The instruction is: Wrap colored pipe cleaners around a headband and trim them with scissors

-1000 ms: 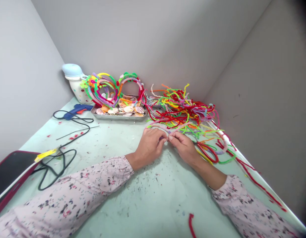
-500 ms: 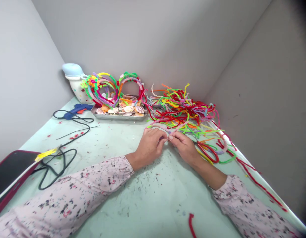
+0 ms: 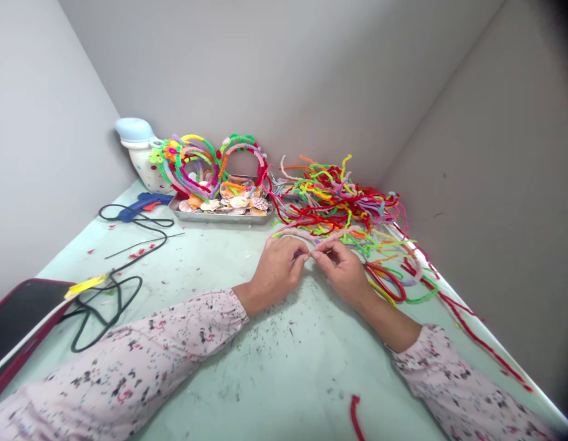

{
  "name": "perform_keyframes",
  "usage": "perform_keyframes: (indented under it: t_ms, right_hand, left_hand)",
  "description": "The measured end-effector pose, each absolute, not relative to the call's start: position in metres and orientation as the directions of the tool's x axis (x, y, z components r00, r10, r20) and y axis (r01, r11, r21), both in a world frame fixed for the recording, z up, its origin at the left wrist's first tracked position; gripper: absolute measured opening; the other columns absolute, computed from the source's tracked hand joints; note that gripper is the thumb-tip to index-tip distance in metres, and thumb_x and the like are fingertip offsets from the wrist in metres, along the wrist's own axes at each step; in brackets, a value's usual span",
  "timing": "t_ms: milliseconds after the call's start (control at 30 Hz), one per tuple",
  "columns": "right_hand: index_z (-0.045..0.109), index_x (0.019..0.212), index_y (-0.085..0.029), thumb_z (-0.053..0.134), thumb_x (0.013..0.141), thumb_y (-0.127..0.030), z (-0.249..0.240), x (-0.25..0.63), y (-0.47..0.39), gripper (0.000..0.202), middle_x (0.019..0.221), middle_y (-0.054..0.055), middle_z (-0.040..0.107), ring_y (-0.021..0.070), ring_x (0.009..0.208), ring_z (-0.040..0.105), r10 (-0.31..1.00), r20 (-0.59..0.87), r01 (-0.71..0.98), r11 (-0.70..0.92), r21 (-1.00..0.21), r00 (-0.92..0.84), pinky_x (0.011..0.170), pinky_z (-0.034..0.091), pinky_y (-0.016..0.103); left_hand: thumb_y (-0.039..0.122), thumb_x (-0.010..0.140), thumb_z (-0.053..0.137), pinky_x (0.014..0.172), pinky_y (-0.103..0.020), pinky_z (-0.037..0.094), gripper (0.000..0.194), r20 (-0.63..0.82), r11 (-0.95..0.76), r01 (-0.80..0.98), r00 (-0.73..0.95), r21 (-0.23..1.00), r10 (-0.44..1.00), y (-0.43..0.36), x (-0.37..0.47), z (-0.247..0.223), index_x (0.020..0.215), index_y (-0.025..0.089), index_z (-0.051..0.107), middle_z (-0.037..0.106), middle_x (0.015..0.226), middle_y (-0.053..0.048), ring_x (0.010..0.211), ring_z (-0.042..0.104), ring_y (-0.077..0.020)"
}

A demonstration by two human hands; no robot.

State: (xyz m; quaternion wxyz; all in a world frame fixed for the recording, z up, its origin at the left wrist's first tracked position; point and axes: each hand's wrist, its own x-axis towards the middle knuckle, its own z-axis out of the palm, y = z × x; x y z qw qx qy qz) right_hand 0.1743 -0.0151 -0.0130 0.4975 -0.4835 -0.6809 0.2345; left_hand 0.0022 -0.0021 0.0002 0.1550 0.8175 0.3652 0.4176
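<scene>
I'm in a craft workspace, with grey walls (image 3: 265, 73) around. My worktop (image 3: 274, 380) shows it: a blue glue gun (image 3: 154, 199), a tray (image 3: 222, 218) of shells (image 3: 238, 202), heaped pipe cleaners (image 3: 332, 195).

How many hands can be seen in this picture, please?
2: the left hand, nearer the shell tray, and the right hand, in front of the pipe-cleaner pile.
</scene>
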Motion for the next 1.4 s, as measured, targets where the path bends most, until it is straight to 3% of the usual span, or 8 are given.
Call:
perform_keyframes:
  t_ms: [267, 467, 767, 900, 1067, 1400]
  right_hand:
    - [0.059, 0.083, -0.02, 0.057, 0.088, -0.035, -0.0105, 0.1756, -0.0171, 0.016, 0.081, 0.0, 0.059, 0.0145, 0.073, 0.054, 0.922, 0.382, 0.444, 0.367, -0.818, -0.058, 0.07, 0.043, 0.028]
    - [0.056, 0.078, -0.021, 0.054, 0.088, -0.037, -0.0081, 0.1755, -0.0168, 0.019, 0.071, -0.003, 0.054, 0.013, 0.065, 0.048, 0.96, 0.267, 0.377, 0.278, -0.884, -0.082, 0.063, 0.039, 0.026]
    - [0.057, 0.075, -0.02, 0.05, 0.089, -0.04, -0.0073, 0.1774, -0.0141, 0.025, 0.06, -0.004, 0.048, 0.0131, 0.058, 0.044, 0.974, 0.205, 0.319, 0.226, -0.92, -0.099, 0.057, 0.037, 0.026]
    - [0.057, 0.076, -0.021, 0.049, 0.091, -0.039, -0.008, 0.178, -0.0142, 0.025, 0.062, -0.004, 0.048, 0.0131, 0.059, 0.044, 0.961, 0.26, 0.4, 0.275, -0.874, -0.093, 0.059, 0.037, 0.027]
    - [0.058, 0.082, -0.021, 0.05, 0.091, -0.035, -0.0082, 0.1758, -0.018, 0.018, 0.077, 0.0, 0.058, 0.0151, 0.072, 0.054, 0.911, 0.406, 0.496, 0.385, -0.779, -0.069, 0.069, 0.042, 0.027]
    - [0.057, 0.086, -0.022, 0.055, 0.089, -0.028, -0.0077, 0.1729, -0.0192, 0.007, 0.086, 0.002, 0.06, 0.0169, 0.082, 0.058, 0.866, 0.499, 0.488, 0.447, -0.75, -0.027, 0.076, 0.047, 0.031]
  left_hand:
    - [0.019, 0.088, 0.056, 0.081, -0.035, 0.04, 0.002, 0.575, -0.697, 0.47, 0.398, 0.542, 0.715, -0.0019, 0.0024, -0.0005, 0.087, 0.018, 0.058, 0.065, 0.083, -0.002, 0.082, 0.058, -0.018]
    - [0.02, 0.089, 0.053, 0.081, -0.036, 0.039, 0.005, 0.587, -0.723, 0.471, 0.426, 0.506, 0.688, -0.0016, 0.0019, -0.0007, 0.087, 0.019, 0.058, 0.064, 0.082, -0.002, 0.082, 0.058, -0.0187]
    - [0.019, 0.089, 0.053, 0.083, -0.036, 0.039, 0.006, 0.596, -0.74, 0.479, 0.445, 0.472, 0.668, -0.0024, 0.0012, -0.001, 0.089, 0.02, 0.059, 0.064, 0.083, -0.002, 0.086, 0.058, -0.0192]
    - [0.019, 0.09, 0.053, 0.084, -0.036, 0.04, 0.008, 0.599, -0.744, 0.485, 0.45, 0.459, 0.662, -0.0021, 0.0012, -0.0019, 0.091, 0.02, 0.061, 0.065, 0.084, -0.002, 0.087, 0.058, -0.0191]
    - [0.021, 0.091, 0.053, 0.084, -0.037, 0.04, 0.009, 0.606, -0.744, 0.477, 0.44, 0.468, 0.663, -0.0013, 0.0014, -0.0021, 0.092, 0.019, 0.061, 0.065, 0.085, -0.003, 0.087, 0.059, -0.0195]
    - [0.02, 0.09, 0.054, 0.085, -0.038, 0.041, 0.007, 0.59, -0.722, 0.46, 0.42, 0.517, 0.69, -0.0022, 0.0015, 0.0011, 0.092, 0.019, 0.061, 0.066, 0.086, -0.003, 0.087, 0.06, -0.0192]
